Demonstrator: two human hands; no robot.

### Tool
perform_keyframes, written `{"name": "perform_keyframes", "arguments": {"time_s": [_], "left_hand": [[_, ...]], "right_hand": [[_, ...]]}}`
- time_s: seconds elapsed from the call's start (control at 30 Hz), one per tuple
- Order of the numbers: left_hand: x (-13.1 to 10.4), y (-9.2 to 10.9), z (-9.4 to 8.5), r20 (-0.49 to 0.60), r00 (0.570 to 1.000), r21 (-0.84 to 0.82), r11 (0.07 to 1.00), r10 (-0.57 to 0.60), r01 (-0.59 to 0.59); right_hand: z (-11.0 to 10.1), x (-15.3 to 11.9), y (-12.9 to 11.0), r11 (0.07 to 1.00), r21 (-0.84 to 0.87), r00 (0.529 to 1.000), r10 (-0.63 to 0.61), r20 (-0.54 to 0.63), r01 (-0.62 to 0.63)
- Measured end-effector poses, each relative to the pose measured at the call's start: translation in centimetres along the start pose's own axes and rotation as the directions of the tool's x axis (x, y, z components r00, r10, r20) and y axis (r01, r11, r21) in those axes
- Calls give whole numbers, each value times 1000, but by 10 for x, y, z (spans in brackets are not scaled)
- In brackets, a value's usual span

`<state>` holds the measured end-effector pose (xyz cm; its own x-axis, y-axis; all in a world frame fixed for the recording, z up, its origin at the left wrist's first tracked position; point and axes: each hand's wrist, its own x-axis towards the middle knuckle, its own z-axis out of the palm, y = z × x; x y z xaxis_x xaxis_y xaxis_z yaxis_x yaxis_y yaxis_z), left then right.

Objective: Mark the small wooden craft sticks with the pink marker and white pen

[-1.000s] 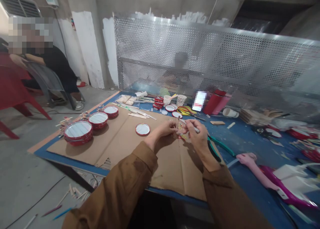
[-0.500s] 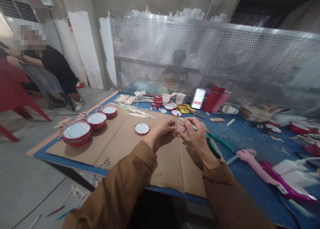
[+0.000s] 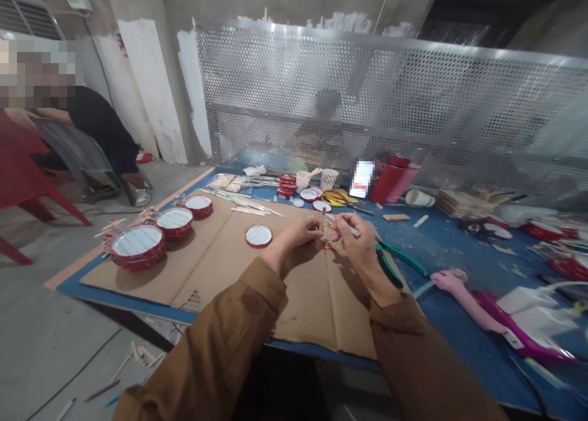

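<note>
Over the cardboard sheet [image 3: 220, 255], my left hand [image 3: 301, 234] pinches a small multicoloured piece [image 3: 329, 230], its details too small to make out. My right hand [image 3: 362, 242] is closed round a slim grey pen-like tool [image 3: 354, 231], with its fingertips close against the piece. A red-rimmed white lid [image 3: 258, 235] lies flat to the left of my hands. Three red round tins with white tops, a large one [image 3: 138, 249], a middle one [image 3: 173, 225] and a small one [image 3: 198, 207], stand in a row at the left, with sticks beside them.
Teal-handled pliers [image 3: 404, 259] and a pink glue gun [image 3: 463, 299] lie to the right. Yellow-handled scissors [image 3: 340, 198], a lit phone [image 3: 361, 179] and a red bottle [image 3: 389, 179] are at the back, before a perforated metal screen [image 3: 285, 72]. Another person [image 3: 98, 121] sits at left.
The whole view has shifted slightly to the left. Both hands keep almost the same pose round the small piece; nothing has visibly been put down or picked up.
</note>
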<state>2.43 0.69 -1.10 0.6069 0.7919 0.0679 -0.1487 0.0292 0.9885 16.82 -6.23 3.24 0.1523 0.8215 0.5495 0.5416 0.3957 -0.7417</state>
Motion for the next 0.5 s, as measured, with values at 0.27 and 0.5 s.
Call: {"name": "perform_keyframes", "arguments": {"time_s": [0.27,0.5], "left_hand": [[-3,7,1,33,999,1,1000,13,-13],[-13,8,14,50,992,-200,974,114,-102]], "right_hand": [[0,0,-2,1000,14,1000,8,-12,-8],[0,0,0,1000,15,1000,9,-3,-9]]}}
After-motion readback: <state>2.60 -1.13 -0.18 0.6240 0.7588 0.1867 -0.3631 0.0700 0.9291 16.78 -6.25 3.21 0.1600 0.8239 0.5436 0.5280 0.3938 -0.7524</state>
